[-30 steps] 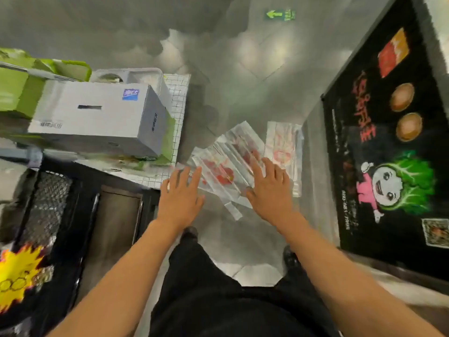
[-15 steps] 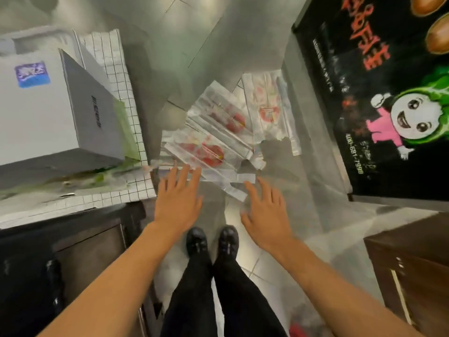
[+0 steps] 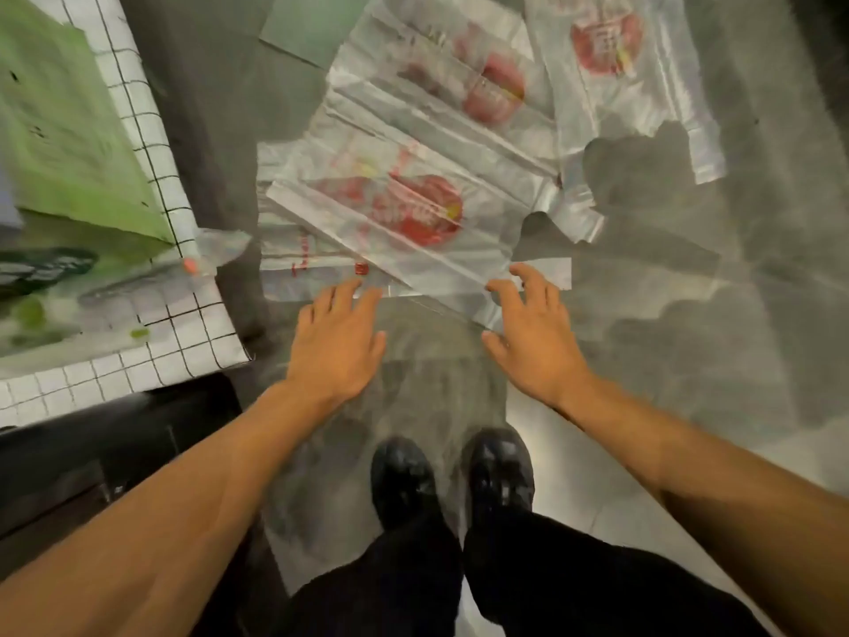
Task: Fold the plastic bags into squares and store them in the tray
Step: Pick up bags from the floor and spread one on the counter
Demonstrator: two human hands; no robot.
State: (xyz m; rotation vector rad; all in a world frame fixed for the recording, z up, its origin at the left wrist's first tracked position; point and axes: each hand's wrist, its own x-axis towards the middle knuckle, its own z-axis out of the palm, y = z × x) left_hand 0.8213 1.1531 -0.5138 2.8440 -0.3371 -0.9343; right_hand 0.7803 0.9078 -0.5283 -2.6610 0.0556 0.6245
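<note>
Several clear plastic bags with red round prints lie overlapping on a grey floor. The nearest bag [image 3: 404, 213] lies flat, its near edge toward me. A second bag [image 3: 459, 85] lies behind it and a third bag [image 3: 615, 62] at the upper right. My left hand [image 3: 335, 342] is spread flat, fingertips touching the near edge of the nearest bag. My right hand [image 3: 533, 337] reaches to the same edge, fingers slightly bent, tips at the bag's lower right corner. Neither hand grips anything that I can see. No tray shows clearly.
A white surface with a black grid [image 3: 183, 324] juts in at the left, bearing a green box [image 3: 69, 144] and crumpled clear plastic [image 3: 220, 243]. Dark furniture [image 3: 92, 452] stands below it. My two black shoes [image 3: 452, 475] stand just behind my hands.
The view has dropped closer to the floor and the bags now fill the upper frame. Both hands have reached forward to the near edge of the nearest bag.
</note>
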